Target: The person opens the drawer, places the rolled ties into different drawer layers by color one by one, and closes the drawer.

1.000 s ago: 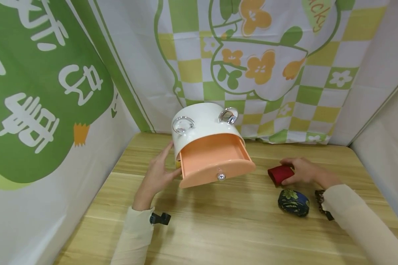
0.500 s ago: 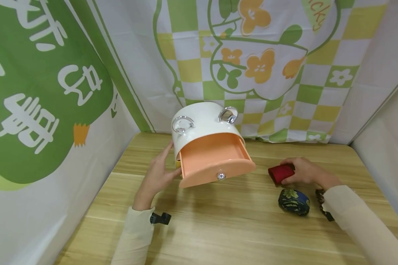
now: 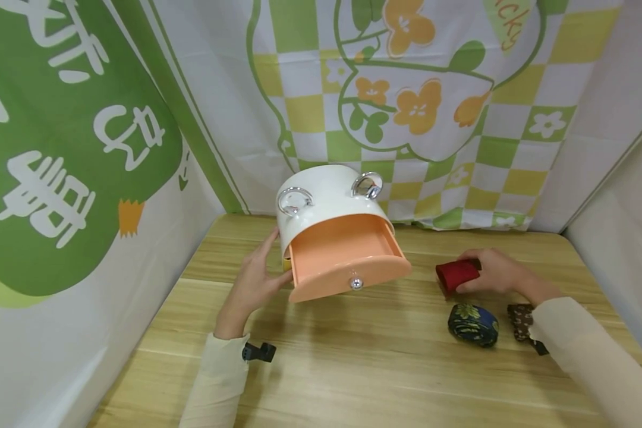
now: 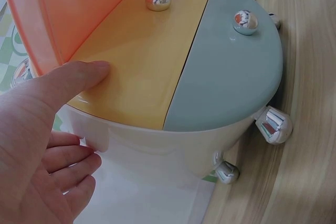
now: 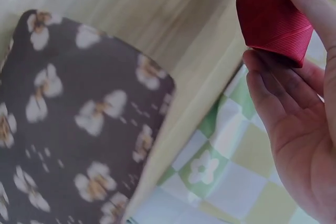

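The red roll [image 3: 457, 274], pinched in my right hand [image 3: 494, 273], lies right of the open orange drawer [image 3: 348, 258], left hand [image 3: 252, 279] flat against the box [image 3: 326, 199].

Red ribbed roll [image 3: 456, 274] pinched in right hand [image 3: 494, 273], lifted just off counter [image 3: 353, 356]; white cabinet [image 3: 329, 205] upright, orange drawer [image 3: 348, 258] pulled open.

A light wood-grain desk [image 3: 353, 368] is enclosed on three sides by hung fabric. The left panel [image 3: 59, 148] is printed in green with white characters. The rear panel [image 3: 406, 89] is patterned with green and yellow checks and orange flowers. The right panel [image 3: 620, 226] is plain white. Even, diffuse lighting is noted.
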The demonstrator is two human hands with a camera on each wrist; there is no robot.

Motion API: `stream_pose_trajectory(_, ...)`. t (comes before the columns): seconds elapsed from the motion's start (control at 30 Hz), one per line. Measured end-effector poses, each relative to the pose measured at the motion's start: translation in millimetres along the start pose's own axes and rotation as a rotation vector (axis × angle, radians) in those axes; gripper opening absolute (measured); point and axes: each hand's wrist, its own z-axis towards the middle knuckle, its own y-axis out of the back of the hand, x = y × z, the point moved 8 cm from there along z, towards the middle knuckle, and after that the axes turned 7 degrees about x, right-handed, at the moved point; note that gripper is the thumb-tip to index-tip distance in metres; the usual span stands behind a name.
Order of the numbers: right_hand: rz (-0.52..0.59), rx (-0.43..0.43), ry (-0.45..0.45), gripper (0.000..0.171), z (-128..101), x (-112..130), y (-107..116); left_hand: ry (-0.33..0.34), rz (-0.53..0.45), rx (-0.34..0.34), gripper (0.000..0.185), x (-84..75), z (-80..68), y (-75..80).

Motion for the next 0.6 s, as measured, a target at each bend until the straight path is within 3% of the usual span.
stream_pose_trajectory(0.33,0.045,0.010,0.030,0.076,-12,27,21,0.011,-0.012,0.012,0.100,0.3,0.1,-2.2)
stream_pose_trajectory(0.6,-0.042,-0.048,0.041,0.073,-25,64,50,0.015,-0.013,0.017,0.100,0.7,0.7,-2.5)
